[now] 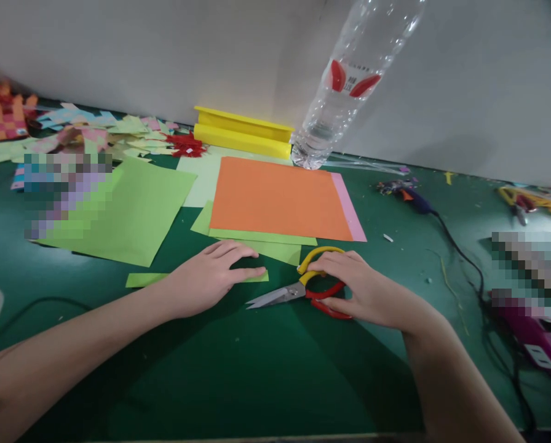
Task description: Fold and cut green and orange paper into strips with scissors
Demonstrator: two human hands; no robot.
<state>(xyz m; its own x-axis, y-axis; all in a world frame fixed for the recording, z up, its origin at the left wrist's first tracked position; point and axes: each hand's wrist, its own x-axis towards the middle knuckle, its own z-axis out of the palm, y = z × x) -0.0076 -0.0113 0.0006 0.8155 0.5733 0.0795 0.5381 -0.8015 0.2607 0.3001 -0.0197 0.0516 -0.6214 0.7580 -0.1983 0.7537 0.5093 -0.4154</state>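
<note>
My right hand has its fingers in the handles of a pair of scissors, one handle yellow and one red. The blades point left, slightly apart, with nothing visible between them. My left hand lies over a narrow green paper strip, its fingers stretched and the thumb apart from them. Whether it presses on the strip, I cannot tell. Just beyond both hands lies an orange sheet of paper, with pink and green sheets showing under its edges. A larger green sheet lies to the left.
A clear plastic bottle stands by the wall beside a folded yellow piece. Paper scraps pile up at the back left. To the right are a glue gun with its cord and a magenta object on the green table.
</note>
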